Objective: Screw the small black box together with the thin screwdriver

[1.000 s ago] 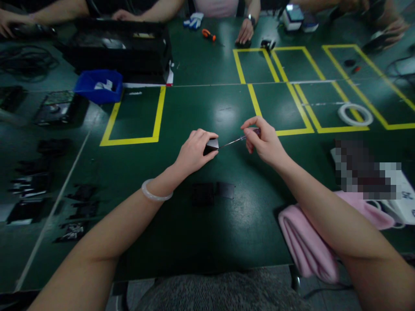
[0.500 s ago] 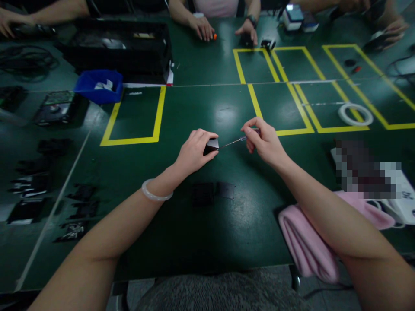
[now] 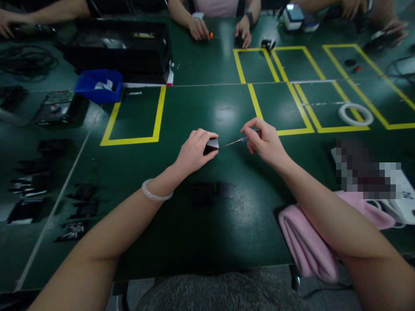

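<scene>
My left hand (image 3: 196,151) is closed around a small black box-shaped part (image 3: 212,146), thumb on the near side and fingers on the far side. In my right hand (image 3: 263,140) I grip a screwdriver (image 3: 238,140) with a thin metal shaft. Its tip meets the right-hand edge of the black part; exactly where it sits is too small to tell. Nearer to me on the green table lie two flat black pieces, a darker square one (image 3: 203,194) and a thinner plate (image 3: 226,190).
Several black parts (image 3: 81,209) lie at the left. A blue bin (image 3: 99,86) stands before a large black crate (image 3: 119,52). At the right are a tape roll (image 3: 355,114), a pink cloth (image 3: 308,242) and a white box (image 3: 403,190). Co-workers' hands (image 3: 244,32) are across the table.
My own hands, the black part and the screwdriver look unchanged. Across the table, a co-worker's hands have shifted slightly, and those at the far right have moved too.
</scene>
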Motion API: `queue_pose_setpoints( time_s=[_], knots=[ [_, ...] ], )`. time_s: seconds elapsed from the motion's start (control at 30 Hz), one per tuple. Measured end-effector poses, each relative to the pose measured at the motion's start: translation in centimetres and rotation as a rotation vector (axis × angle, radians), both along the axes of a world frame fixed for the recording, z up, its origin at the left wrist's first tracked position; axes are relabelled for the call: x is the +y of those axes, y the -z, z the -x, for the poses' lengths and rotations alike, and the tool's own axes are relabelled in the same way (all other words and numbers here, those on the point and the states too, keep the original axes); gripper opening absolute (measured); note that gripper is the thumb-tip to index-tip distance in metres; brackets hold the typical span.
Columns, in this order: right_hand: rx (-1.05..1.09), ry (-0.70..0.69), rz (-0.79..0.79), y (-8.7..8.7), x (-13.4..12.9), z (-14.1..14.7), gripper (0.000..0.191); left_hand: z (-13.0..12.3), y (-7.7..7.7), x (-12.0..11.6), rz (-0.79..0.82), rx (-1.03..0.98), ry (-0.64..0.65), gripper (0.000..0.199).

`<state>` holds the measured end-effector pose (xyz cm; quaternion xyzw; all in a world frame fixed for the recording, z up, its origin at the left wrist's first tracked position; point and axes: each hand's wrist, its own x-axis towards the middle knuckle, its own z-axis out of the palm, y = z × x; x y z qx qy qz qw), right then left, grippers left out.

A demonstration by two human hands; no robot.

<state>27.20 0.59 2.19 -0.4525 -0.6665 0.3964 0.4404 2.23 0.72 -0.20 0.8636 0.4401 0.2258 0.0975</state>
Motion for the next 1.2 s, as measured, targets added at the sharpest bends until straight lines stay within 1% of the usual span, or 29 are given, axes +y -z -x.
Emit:
queue_pose_setpoints(
  time_s=[0.1, 0.2, 0.27, 0.43, 0.53, 0.67, 0.77, 0.83, 1.03, 1.2],
  knots=[
    [0.043, -0.012, -0.02, 0.06, 0.02, 0.02, 0.021, 0.02, 0.01, 0.02, 0.001, 0.002, 0.002, 0.036],
    [0.038, 0.0, -0.023, 0.02, 0.03, 0.03, 0.029, 0.05, -0.01, 0.03, -0.005, 0.002, 0.008, 0.036],
    [-0.003, 0.002, -0.002, -0.01, 0.05, 0.01, 0.032, 0.05, -0.01, 0.04, -0.006, 0.001, 0.009, 0.035],
    [0.045, -0.012, -0.009, 0.15, 0.15, 0.01, 0.025, 0.07, 0.05, 0.04, -0.013, -0.002, 0.015, 0.036],
    [0.053, -0.007, -0.014, 0.21, 0.17, 0.02, 0.027, 0.09, 0.09, 0.04, -0.013, -0.004, 0.014, 0.035],
    [-0.007, 0.016, 0.004, 0.12, 0.09, 0.01, 0.03, 0.12, 0.11, 0.07, -0.007, -0.006, 0.015, 0.035],
    [0.018, 0.001, -0.006, 0.11, 0.02, 0.05, 0.02, 0.12, 0.11, 0.08, -0.007, -0.008, 0.014, 0.036],
    [0.048, -0.01, -0.016, 0.14, 0.01, 0.07, 0.017, 0.11, 0.08, 0.07, -0.008, -0.006, 0.012, 0.036],
    [-0.012, 0.012, 0.011, 0.09, 0.06, 0.0, 0.028, 0.06, -0.08, 0.02, 0.005, 0.008, 0.009, 0.036],
    [0.053, -0.01, 0.001, 0.18, 0.16, 0.02, 0.021, 0.08, -0.07, 0.03, 0.008, 0.002, 0.006, 0.035]
  ],
)
